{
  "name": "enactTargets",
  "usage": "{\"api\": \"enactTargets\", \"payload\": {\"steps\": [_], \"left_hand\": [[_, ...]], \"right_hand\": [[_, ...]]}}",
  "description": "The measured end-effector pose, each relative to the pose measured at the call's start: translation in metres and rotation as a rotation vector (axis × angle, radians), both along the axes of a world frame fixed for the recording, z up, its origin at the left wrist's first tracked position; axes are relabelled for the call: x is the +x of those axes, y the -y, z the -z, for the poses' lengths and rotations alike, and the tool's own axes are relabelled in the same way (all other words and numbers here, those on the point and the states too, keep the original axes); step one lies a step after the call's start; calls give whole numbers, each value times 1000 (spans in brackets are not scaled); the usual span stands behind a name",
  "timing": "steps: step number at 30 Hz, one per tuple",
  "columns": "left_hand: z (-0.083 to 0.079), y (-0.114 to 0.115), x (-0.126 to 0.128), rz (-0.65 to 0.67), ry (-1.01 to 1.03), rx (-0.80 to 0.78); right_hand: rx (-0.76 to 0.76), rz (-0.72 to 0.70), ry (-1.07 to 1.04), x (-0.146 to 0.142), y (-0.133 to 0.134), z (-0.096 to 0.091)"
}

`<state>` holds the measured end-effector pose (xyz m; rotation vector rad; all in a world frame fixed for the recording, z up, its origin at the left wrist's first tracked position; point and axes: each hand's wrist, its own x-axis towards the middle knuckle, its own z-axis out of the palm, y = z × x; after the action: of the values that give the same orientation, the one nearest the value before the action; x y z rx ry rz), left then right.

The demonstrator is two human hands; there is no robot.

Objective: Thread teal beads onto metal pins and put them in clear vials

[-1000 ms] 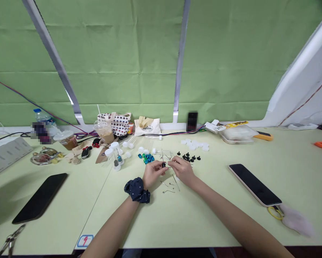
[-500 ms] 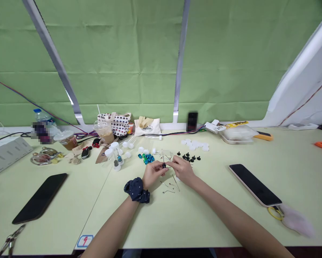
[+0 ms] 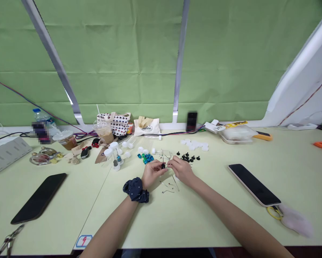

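My left hand (image 3: 151,174), with a dark scrunchie (image 3: 136,190) at its wrist, pinches a small black part (image 3: 163,166). A thin metal rod (image 3: 162,155) stands up from that part. Close on the right, my right hand (image 3: 183,171) is closed in a pinch around a thin metal pin (image 3: 167,165), its tip pointing at the black part. Whether the two touch is too small to tell. Several bent metal pins (image 3: 167,192) lie below my hands. Behind them are shiny blue and green beads (image 3: 148,158) and a group of black studs (image 3: 187,157).
White discs (image 3: 195,144) lie further back. White-capped tubes (image 3: 115,154), drink cups (image 3: 104,132) and pouches (image 3: 147,127) stand at the left and back. Phones (image 3: 38,197) flank my arms, the right phone (image 3: 254,184) with a fluffy charm. Pliers (image 3: 10,240) lie at the front left.
My right fingers have shifted slightly, and the thin pin shows more plainly between them and the black part. My left hand keeps its pinch. The whole view has moved a little.
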<state>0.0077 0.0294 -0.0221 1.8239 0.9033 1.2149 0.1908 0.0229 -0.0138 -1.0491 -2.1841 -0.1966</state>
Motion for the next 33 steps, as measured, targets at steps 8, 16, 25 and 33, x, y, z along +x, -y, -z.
{"api": "enactTargets", "payload": {"steps": [8,16,25,33], "left_hand": [[-3,4,2,-20,-35,46],[-7,6,3,-25,-96,97],[-1,4,3,-44,-122,124],[-2,3,1,-58,-116,119]], "right_hand": [[38,105,42,-8,5,-2],[-170,100,-65,-12,4,3],[-274,116,-217,-18,7,5],[-165,26,-176,-13,5,6]]}}
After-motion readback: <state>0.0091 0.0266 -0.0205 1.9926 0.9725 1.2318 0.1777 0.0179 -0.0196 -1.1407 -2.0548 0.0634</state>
